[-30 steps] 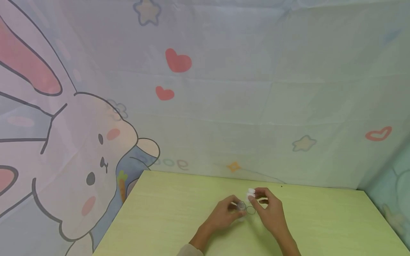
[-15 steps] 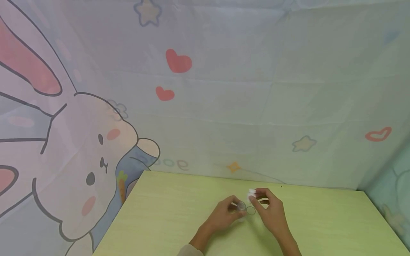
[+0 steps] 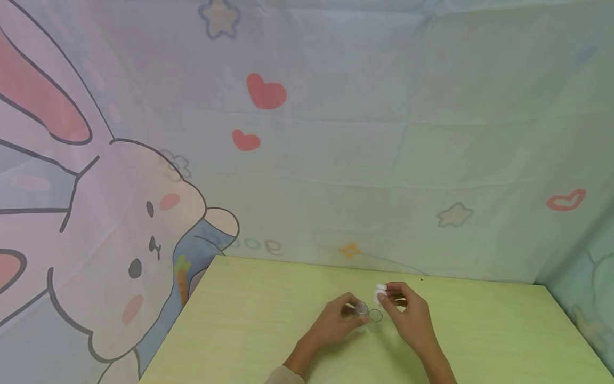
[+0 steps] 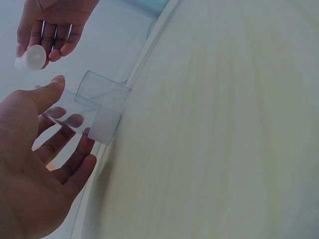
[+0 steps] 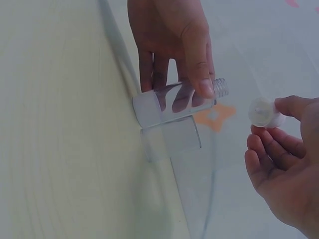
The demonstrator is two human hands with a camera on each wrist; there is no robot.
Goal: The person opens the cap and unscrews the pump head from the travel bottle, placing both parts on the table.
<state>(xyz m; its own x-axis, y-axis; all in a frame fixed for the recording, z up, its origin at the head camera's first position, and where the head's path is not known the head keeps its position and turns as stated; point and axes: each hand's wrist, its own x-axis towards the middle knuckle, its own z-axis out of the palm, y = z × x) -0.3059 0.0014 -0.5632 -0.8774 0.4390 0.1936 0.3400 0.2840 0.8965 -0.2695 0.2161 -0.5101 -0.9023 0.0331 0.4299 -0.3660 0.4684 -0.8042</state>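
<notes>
A small clear bottle with a bare threaded neck and a frosted white lower band stands upright on the table. My left hand holds it between thumb and fingers. Right beside the bottle, a clear open-topped cylinder, like an overcap, stands on the table with neither hand on it. My right hand pinches a white cap between thumb and fingers. In the head view that cap is raised above the table, to the right of the bottle neck and apart from it. The left wrist view shows the cap's round face.
The pale yellow-green table reaches back to a hanging cloth printed with a rabbit, hearts and stars. A tiny dark speck lies near the table's back edge.
My right hand has shifted slightly to the right with the white cap, farther from the bottle. The left hand, the bottle and the clear cylinder have stayed in place.
</notes>
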